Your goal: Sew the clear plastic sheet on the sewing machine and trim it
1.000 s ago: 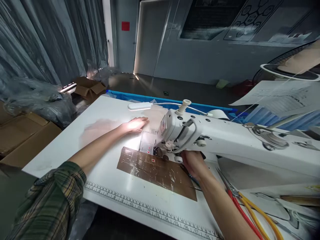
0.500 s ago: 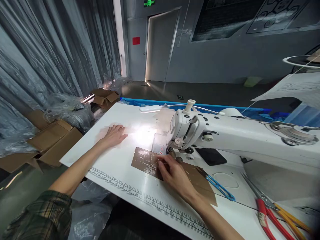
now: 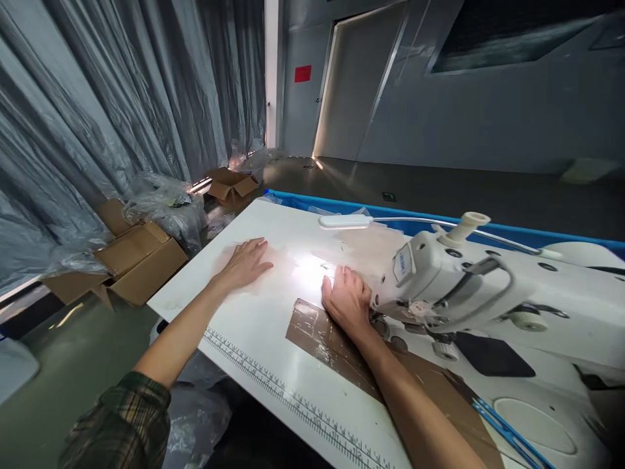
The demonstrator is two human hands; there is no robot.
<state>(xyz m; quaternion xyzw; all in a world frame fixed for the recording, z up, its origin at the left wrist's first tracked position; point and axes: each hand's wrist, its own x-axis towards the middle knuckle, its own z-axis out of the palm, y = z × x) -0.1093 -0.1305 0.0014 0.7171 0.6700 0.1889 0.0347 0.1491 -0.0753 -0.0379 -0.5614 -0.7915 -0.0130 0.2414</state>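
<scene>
My left hand (image 3: pixel 244 264) lies flat on the left of the white sewing table (image 3: pixel 278 339), its fingers stretched out over a pale, sheer sheet of material (image 3: pixel 288 244) that hardly stands out from the tabletop. Beside the needle end of the sewing machine (image 3: pixel 405 267), my right hand (image 3: pixel 347 296) rests palm down at the edge of a bright patch of light. Its fingers are slightly bent, with the thumb apart, and nothing shows in them. Under my right wrist is a brown taped panel (image 3: pixel 317 332). The needle area is mostly hidden behind the machine head and my hand.
A white lamp (image 3: pixel 344 222) on a bent stalk reaches over the table's back. Blue thread snips (image 3: pixel 508 433) lie at the lower right, near a black pad (image 3: pixel 493 355). A printed ruler (image 3: pixel 293 407) runs along the front edge. Cardboard boxes (image 3: pixel 141 260) stand on the floor left.
My right hand has moved forward off the brown panel to beside the machine head, its fingers less pinched. My left hand stays flat on the table. The view has turned rightward and downward.
</scene>
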